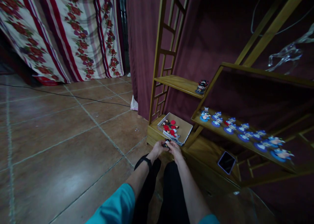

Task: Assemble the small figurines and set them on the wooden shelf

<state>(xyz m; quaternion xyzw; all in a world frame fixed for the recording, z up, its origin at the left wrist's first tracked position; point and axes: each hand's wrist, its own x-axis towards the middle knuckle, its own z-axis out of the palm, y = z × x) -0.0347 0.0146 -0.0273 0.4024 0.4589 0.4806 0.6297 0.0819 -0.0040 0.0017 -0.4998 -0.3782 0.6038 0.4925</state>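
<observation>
Between my two hands is a small dark figurine with a black head and a pale face. My left hand grips it from the left, and my right hand has its fingers closed on its right side. Just beyond my hands, an open cardboard box rests on the low wooden shelf. Several red, black and white figurines lie in it, some on their sides. My fingers cover part of the held figurine.
One red and black figurine stands on the upper shelf. Several blue and white figurines line the right shelf. A phone lies on the lower shelf. A clear horse-shaped ornament is at upper right. A black cable crosses the tiled floor.
</observation>
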